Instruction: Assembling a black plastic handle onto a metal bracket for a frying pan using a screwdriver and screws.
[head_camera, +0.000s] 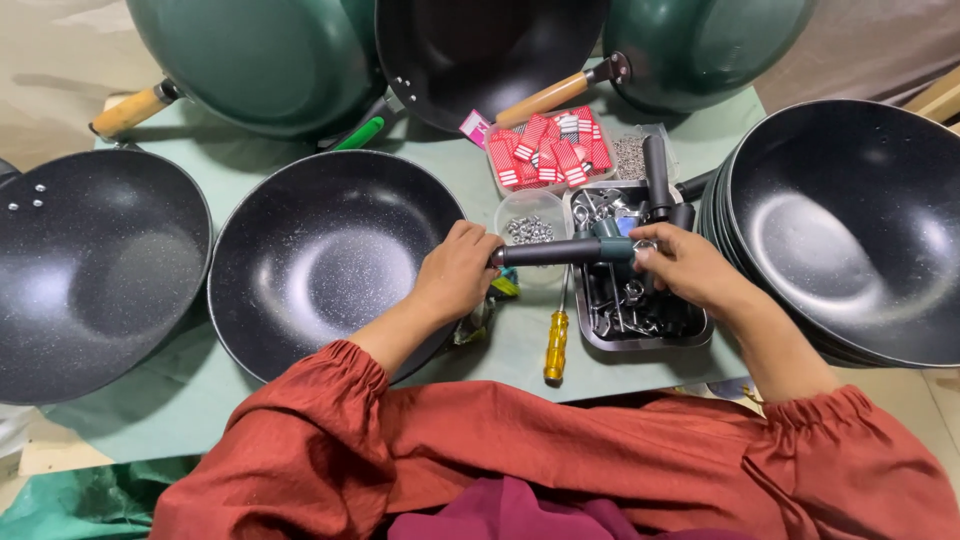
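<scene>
A black speckled wok (320, 255) lies in front of me on the green table cover. My left hand (455, 275) rests on its right rim and grips the near end of a black handle (555, 251) that sticks out sideways. My right hand (690, 268) pinches the handle's far end, where a teal cap shows, above a steel tray (690, 335) of metal fittings. A yellow-handled screwdriver (556, 345) lies on the table below the handle.
More woks surround me: one at the left (95, 270), a stack at the right (850, 225), several green-backed ones propped behind (270, 60). A box of red-and-white packets (548, 150), a round tub of washers (530, 228) and a tub of small screws (630, 155) sit ahead.
</scene>
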